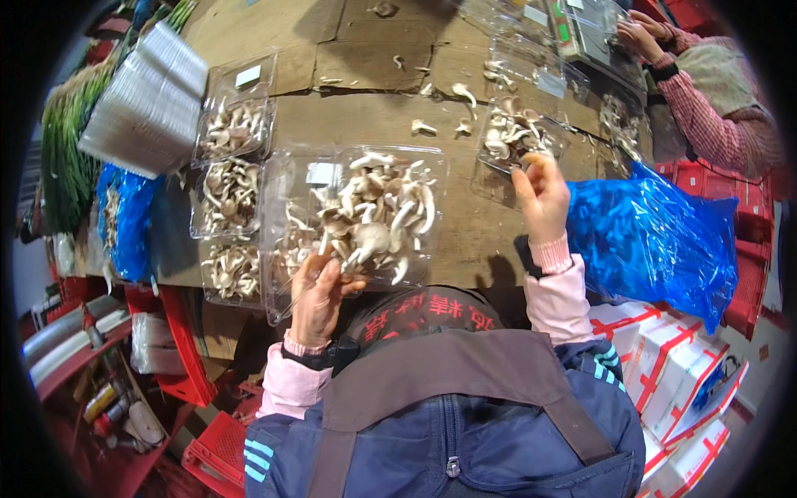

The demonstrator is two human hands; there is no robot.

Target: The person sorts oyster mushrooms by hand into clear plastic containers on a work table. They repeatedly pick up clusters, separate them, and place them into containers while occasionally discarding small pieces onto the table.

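Note:
A clear plastic clamshell box (436, 187) lies before me, heaped with pale-stemmed, brown-capped mushrooms (373, 236). At its near left edge is my left hand (319, 295), its fingertips against the mushrooms and the plastic rim. Whether it grips anything is hard to make out. My right hand (543, 196) hovers with bent fingers beside another plastic box of mushrooms (514, 131) on the right. No held thing shows between its thumb and forefinger, though the far side of the fingers is hidden.
Filled mushroom boxes (230, 193) line the left, below a stack of plastic boxes (149, 99). Loose mushrooms (462, 93) lie on the cardboard-covered table (373, 118). A blue plastic bag (647, 236) rests at right. Another person's hands (641, 37) work beside a scale (591, 43).

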